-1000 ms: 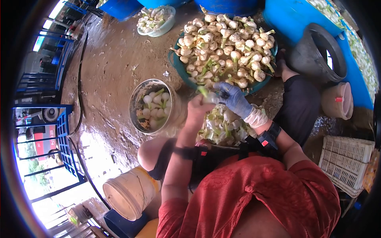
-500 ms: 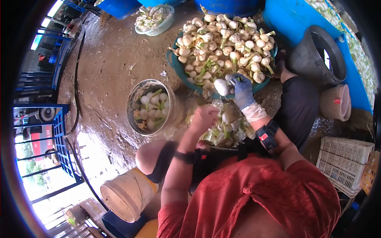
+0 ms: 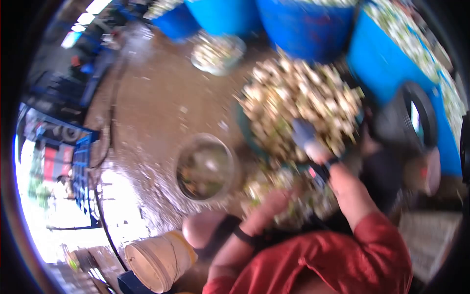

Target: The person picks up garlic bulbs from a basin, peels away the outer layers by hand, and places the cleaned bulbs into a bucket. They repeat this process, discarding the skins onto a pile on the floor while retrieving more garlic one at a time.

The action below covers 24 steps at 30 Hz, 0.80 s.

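My right hand (image 3: 307,137), in a blue-grey glove, reaches over the heap of garlic bulbs (image 3: 293,93), at the side nearest me. Motion smears its fingers, and I cannot tell whether it grips a bulb. The heap fills a green tub (image 3: 243,128) and spreads above its rim. Bare and blurred, my left hand (image 3: 277,202) hovers over a pile of pale and green peelings (image 3: 313,201) in front of my lap. To its left, a metal bucket (image 3: 234,169) contains cleaned bulbs, with one bright white bulb (image 3: 211,164) showing among them.
A pale basin (image 3: 215,68) of bulbs or trimmings and large blue tubs (image 3: 308,29) stand at the back. On the right are a dark bucket (image 3: 396,120), a small pale bucket (image 3: 431,171) and a crate (image 3: 426,240). A white bucket (image 3: 156,259) lies tilted at lower left.
My right hand has moved from the tub's near rim, where it held a white bulb, onto the heap. A bright white bulb now shows in the metal bucket. The whole view has shifted and blurred.
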Motion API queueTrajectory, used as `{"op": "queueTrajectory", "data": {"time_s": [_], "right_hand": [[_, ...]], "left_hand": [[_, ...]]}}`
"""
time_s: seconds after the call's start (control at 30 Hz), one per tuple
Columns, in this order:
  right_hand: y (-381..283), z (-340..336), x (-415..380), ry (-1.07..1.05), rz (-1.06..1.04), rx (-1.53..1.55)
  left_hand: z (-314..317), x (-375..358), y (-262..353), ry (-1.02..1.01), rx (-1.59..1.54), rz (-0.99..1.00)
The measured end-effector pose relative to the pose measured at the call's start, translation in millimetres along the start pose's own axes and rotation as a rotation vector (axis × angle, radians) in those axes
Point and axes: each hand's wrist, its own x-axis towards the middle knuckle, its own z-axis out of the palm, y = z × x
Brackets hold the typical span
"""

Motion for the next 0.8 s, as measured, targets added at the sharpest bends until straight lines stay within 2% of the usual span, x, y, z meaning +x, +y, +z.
{"op": "queueTrajectory", "data": {"time_s": [0.03,0.07,0.1,0.13,0.17,0.2,0.27,0.37,0.43,0.47,0.5,0.53,0.57,0.6,0.67,0.7,0.77,0.8], "right_hand": [[23.4,28.2,1.0,0.174,-0.153,-0.04],[11.7,20.4,-3.3,0.044,0.005,-0.157],[25.9,43.0,5.1,-0.09,0.107,-0.165],[32.6,52.8,11.0,-0.21,0.07,-0.193],[46.1,87.5,12.6,-0.036,0.006,-0.288],[38.7,84.6,17.6,-0.352,0.106,-0.347],[47.0,106.5,12.8,-0.103,-0.043,-0.468],[45.9,78.5,7.6,-0.172,-0.002,-0.485],[50.8,62.0,1.6,0.107,0.04,-0.044],[49.4,51.6,0.3,0.109,0.035,-0.049],[49.8,44.0,-0.2,0.097,0.182,0.095],[49.1,37.5,-2.6,0.083,0.329,0.241],[57.1,49.1,-1.8,0.188,0.281,0.376],[56.8,45.2,-10.3,0.186,0.27,0.374],[47.8,43.4,-26.3,0.262,0.09,0.216],[51.5,48.4,-33.5,0.274,-0.06,0.186],[55.3,74.4,-36.1,0.444,-0.272,0.151],[45.3,78.4,-36.7,0.286,-0.146,0.632]], "left_hand": [[5.0,3.2,-2.2,-0.022,-0.191,-0.131],[-1.7,3.5,1.5,-0.007,-0.401,-0.18],[9.0,8.0,-4.7,0.04,-0.351,-0.118],[3.1,9.2,-4.2,0.067,-0.239,0.014],[0.1,12.3,-1.2,0.057,-0.217,0.018],[-3.7,13.8,2.4,0.033,-0.209,0.023],[-10.5,16.9,3.5,0.06,-0.262,0.05],[-22.9,15.8,10.7,0.153,-0.362,0.107],[-20.7,16.7,11.9,0.226,-0.394,0.122],[-15.0,22.0,6.9,0.355,-0.449,0.105],[-15.0,23.4,6.8,0.483,-0.503,0.089],[-15.1,23.8,5.6,0.489,-0.502,0.09],[-26.0,23.8,6.4,0.376,-0.704,-0.087],[-35.3,23.7,7.2,0.259,-0.904,-0.267],[-45.6,22.9,7.2,0.307,-1.206,-0.288],[-36.3,26.5,0.9,0.375,-1.253,-0.33],[-36.9,22.1,1.4,0.464,-1.339,-0.384],[-28.5,24.2,-2.4,0.5,-1.434,-0.473]]}}
